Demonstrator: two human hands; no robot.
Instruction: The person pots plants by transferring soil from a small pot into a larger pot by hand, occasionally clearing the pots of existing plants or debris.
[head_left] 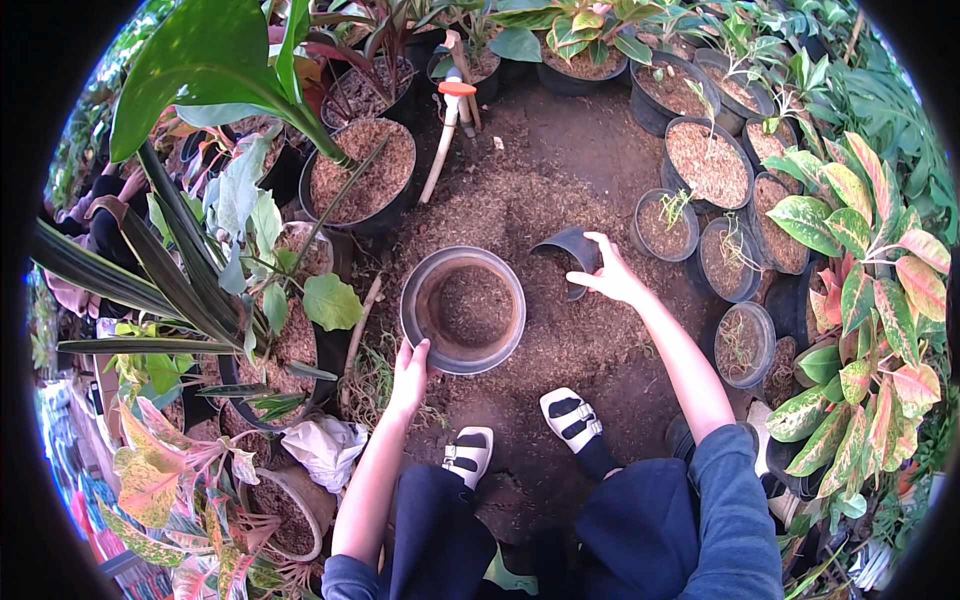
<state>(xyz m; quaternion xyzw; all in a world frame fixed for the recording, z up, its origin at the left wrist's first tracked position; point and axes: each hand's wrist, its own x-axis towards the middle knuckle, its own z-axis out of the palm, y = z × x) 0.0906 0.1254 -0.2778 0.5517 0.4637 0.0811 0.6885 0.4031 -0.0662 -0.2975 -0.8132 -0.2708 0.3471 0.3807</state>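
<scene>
A round, dark plastic plant pot (411, 312) stands on the soil in front of me, with some brown soil visible inside. My left hand (408, 378) grips its near-left rim, thumb on the edge. To the right of the pot is a curved piece of black plastic (572, 246), like part of a cut pot. My right hand (618, 277) spans its right end, with fingers at the far side and the thumb at the near side. The hand hides part of that piece.
Loose brown soil mix (540, 210) covers the ground around the pot. An orange-handled tap (458, 90) stands beyond it. Potted plants line both sides, including a small pot (744, 345) at right. A white plastic bag (322, 450) lies at left. Another person (105, 225) is partly visible at far left.
</scene>
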